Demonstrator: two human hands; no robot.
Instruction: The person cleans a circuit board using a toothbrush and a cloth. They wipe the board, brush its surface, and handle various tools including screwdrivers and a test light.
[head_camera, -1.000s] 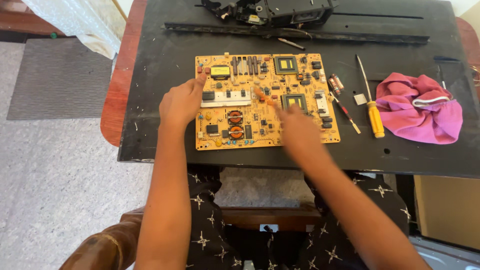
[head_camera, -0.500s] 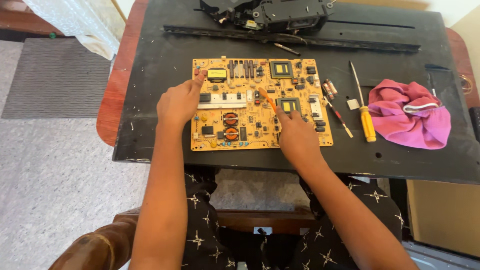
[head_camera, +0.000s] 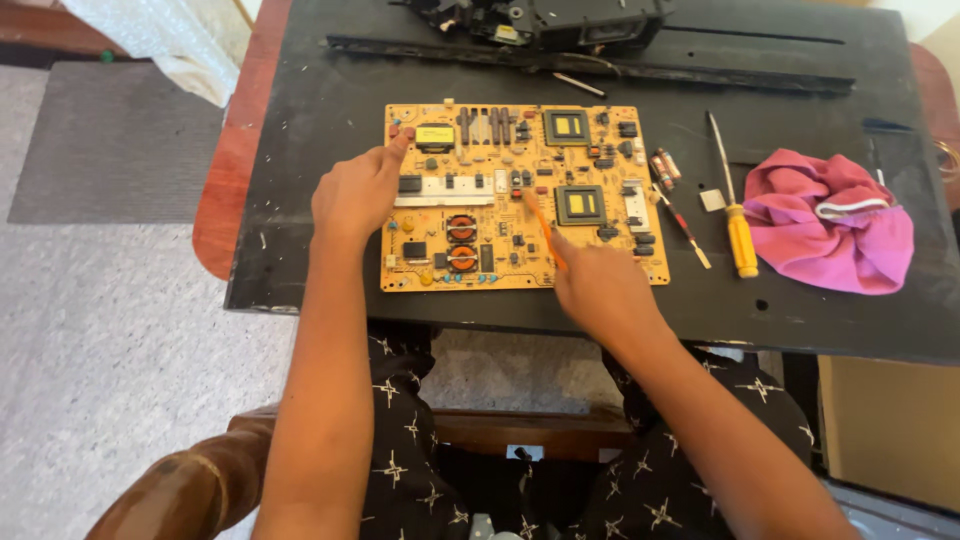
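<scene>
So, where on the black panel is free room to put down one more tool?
The black panel is bare left of the circuit board, and between the board and the long strip. Crowded: between the board and the pink cloth, around the yellow-handled screwdriver.

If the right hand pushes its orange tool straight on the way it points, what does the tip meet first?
Probably the small red parts mid circuit board; the right hand aims its orange tool up-left there. Depth is unclear.

You sit at a reddish wooden table topped with a black panel — daylight falls evenly across it. Below lies pale speckled flooring, a grey mat at upper left, and a curved wooden chair arm by your knee.
</scene>
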